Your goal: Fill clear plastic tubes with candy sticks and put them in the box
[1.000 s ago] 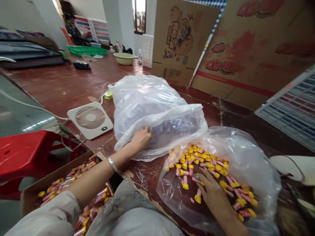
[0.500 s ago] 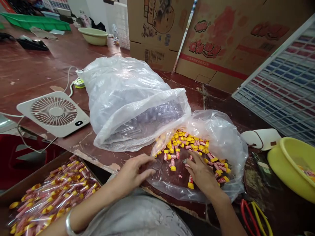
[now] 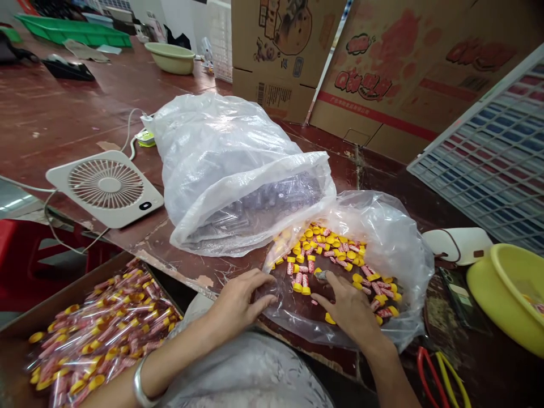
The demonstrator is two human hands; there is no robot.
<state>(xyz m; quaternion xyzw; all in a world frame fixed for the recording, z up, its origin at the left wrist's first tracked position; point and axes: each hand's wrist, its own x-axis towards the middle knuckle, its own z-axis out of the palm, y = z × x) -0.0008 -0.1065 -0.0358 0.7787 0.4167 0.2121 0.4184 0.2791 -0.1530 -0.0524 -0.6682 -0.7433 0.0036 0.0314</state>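
On the red-brown tabletop [image 3: 114, 99], 2 yellow-capped pieces [image 3: 306, 283] lay side by side on the clear bag [image 3: 385, 226], long axes running forward, between the left hand [image 3: 240, 297] and the right hand [image 3: 349, 306], nearer the right. Both hands appeared empty, thumbs and fingers parted.

1. Here's the table [image 3: 85, 124], dark red, paint chipped along its near edge!
2. Front and centre, a big white sack [image 3: 225, 124] sprawls, mouth open, a clear bag [image 3: 382, 226] right beside it.
3. Over left, a white fan [image 3: 108, 184] lies face up.
4. Out right, a yellow bowl [image 3: 488, 294].
5. Far back: green tray [image 3: 76, 32], pale basin [image 3: 172, 62].
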